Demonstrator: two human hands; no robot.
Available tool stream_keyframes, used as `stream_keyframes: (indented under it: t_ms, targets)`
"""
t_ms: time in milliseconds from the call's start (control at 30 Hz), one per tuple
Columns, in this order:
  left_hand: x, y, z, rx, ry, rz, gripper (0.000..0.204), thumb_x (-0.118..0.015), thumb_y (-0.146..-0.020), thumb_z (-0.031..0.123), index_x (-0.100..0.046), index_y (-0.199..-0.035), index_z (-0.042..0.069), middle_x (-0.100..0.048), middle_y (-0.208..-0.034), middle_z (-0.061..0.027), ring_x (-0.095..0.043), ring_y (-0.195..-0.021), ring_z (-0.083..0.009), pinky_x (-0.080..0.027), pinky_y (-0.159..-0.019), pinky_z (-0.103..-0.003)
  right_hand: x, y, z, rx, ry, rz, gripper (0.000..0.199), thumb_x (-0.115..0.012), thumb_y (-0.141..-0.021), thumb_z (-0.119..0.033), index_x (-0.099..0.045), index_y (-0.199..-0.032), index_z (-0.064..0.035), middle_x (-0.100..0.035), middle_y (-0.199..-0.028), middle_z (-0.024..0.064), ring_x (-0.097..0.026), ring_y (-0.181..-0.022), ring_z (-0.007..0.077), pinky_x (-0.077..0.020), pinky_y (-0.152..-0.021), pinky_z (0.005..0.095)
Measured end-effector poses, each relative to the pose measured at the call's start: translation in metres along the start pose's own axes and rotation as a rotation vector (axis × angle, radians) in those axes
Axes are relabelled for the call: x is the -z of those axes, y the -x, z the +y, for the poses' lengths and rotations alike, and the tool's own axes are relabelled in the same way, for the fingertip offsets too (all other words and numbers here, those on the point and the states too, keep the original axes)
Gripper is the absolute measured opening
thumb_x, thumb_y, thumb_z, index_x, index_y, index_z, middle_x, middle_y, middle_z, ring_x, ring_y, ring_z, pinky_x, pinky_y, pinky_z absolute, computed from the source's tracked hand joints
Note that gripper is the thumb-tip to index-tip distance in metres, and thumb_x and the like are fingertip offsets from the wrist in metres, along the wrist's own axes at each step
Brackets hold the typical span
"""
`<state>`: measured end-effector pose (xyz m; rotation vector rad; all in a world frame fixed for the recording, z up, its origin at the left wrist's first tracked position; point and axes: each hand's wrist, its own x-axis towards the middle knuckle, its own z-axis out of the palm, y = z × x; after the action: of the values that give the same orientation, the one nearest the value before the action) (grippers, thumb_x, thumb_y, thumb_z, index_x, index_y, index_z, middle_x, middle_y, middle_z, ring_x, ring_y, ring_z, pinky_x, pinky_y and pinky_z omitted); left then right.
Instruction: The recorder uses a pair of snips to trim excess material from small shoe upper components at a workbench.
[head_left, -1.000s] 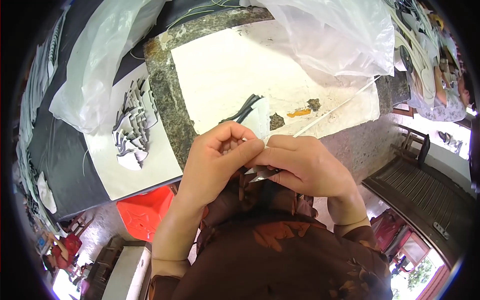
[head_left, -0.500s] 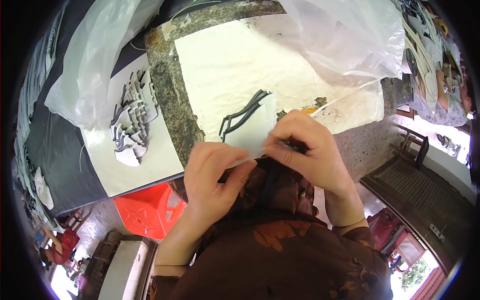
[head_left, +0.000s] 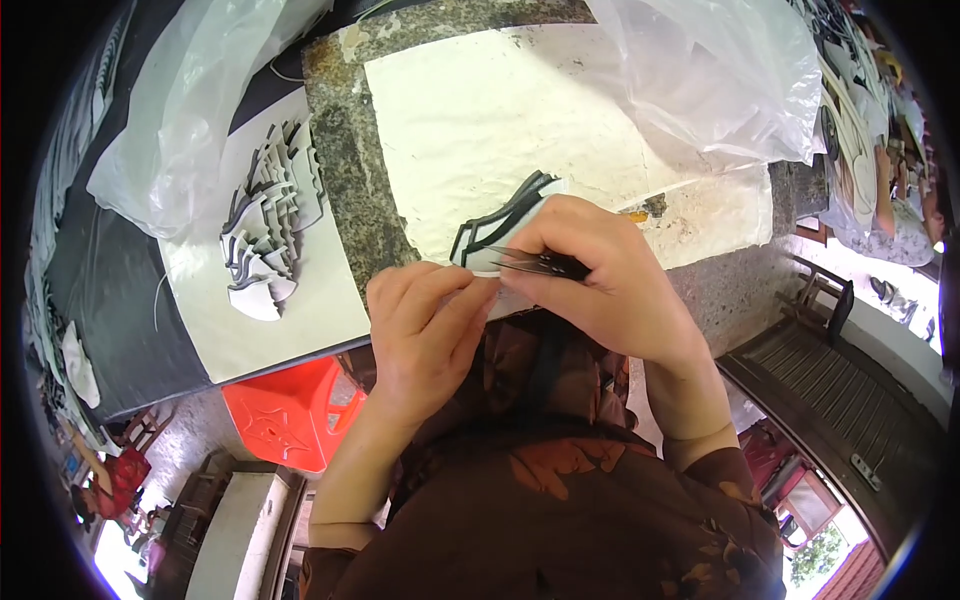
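Observation:
In front of me, white cut pieces with dark edging [head_left: 485, 232] lie on the pale sheet [head_left: 480, 120], partly covered by my hands. My left hand [head_left: 425, 315] is closed, its thumb and fingers pinching the near edge of a white piece [head_left: 482, 262]. Across from it, my right hand [head_left: 600, 270] grips a small dark tool [head_left: 545, 263] with thin pointed blades, like thread snips. The blade tips reach toward the left fingertips, over the piece. Whether they touch it I cannot tell.
Left of the stone slab's edge [head_left: 345, 150], overlapping white pieces with dark trim [head_left: 265, 220] rest on another pale sheet [head_left: 205, 330]. Clear plastic bags [head_left: 160, 140] lie at far left and far right. A red plastic stool [head_left: 290, 415] stands below the table edge.
My hands have come closer together, the right one moving up and left. The dark tool's blades now show between them, pointing left. The view has shifted slightly.

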<state>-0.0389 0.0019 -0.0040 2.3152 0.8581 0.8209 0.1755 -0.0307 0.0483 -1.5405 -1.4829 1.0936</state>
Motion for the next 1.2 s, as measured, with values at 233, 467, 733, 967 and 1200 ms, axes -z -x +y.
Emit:
stream_keyframes:
  t_ms: [233, 467, 733, 967, 1200]
  targets:
    - [0.001, 0.002, 0.000, -0.029, -0.004, -0.026, 0.036, -0.079, -0.072, 0.003, -0.077, -0.107, 0.009, -0.068, -0.109, -0.0025, -0.063, -0.101, -0.0252, -0.044, -0.088, -0.042, -0.012, -0.007, -0.005, -0.025, 0.180, 0.047, 0.011, -0.075, -0.085, -0.004, -0.068, -0.092, -0.0015, -0.061, -0.081, 0.0102, -0.061, -0.074, 0.0264, -0.0480, -0.067, 0.0355]
    - [-0.001, 0.003, 0.001, -0.048, 0.024, -0.014, 0.037, -0.078, -0.072, 0.001, -0.077, -0.108, 0.006, -0.068, -0.110, -0.0065, -0.066, -0.109, -0.0275, -0.048, -0.090, -0.043, -0.017, -0.009, 0.003, -0.050, 0.267, 0.051, 0.012, -0.073, -0.084, -0.010, -0.066, -0.091, -0.0027, -0.063, -0.082, 0.0118, -0.063, -0.076, 0.0313, -0.0493, -0.067, 0.0384]
    - [-0.003, 0.004, -0.001, -0.029, 0.077, 0.003, 0.035, -0.079, -0.072, 0.000, -0.077, -0.107, 0.004, -0.067, -0.108, -0.0079, -0.066, -0.105, -0.0293, -0.050, -0.089, -0.044, -0.023, -0.009, 0.002, -0.098, 0.289, 0.098, 0.011, -0.072, -0.083, -0.009, -0.066, -0.090, -0.0043, -0.061, -0.081, 0.0117, -0.062, -0.074, 0.0307, -0.0493, -0.065, 0.0386]
    - [-0.003, 0.003, 0.001, -0.030, -0.015, 0.027, 0.033, -0.080, -0.072, 0.002, -0.077, -0.104, 0.006, -0.067, -0.111, -0.0061, -0.062, -0.105, -0.0290, -0.049, -0.090, -0.043, -0.027, -0.008, 0.003, -0.070, 0.338, 0.150, 0.011, -0.072, -0.081, -0.007, -0.064, -0.088, -0.0061, -0.060, -0.079, 0.0101, -0.062, -0.072, 0.0301, -0.0490, -0.064, 0.0381]
    - [-0.002, 0.004, 0.000, -0.023, -0.015, -0.008, 0.034, -0.080, -0.070, 0.002, -0.078, -0.104, 0.007, -0.067, -0.114, -0.0060, -0.061, -0.108, -0.0286, -0.048, -0.091, -0.043, -0.029, -0.007, 0.004, -0.075, 0.341, 0.163, 0.012, -0.072, -0.081, -0.005, -0.062, -0.087, -0.0062, -0.059, -0.080, 0.0097, -0.061, -0.071, 0.0301, -0.0485, -0.061, 0.0379]
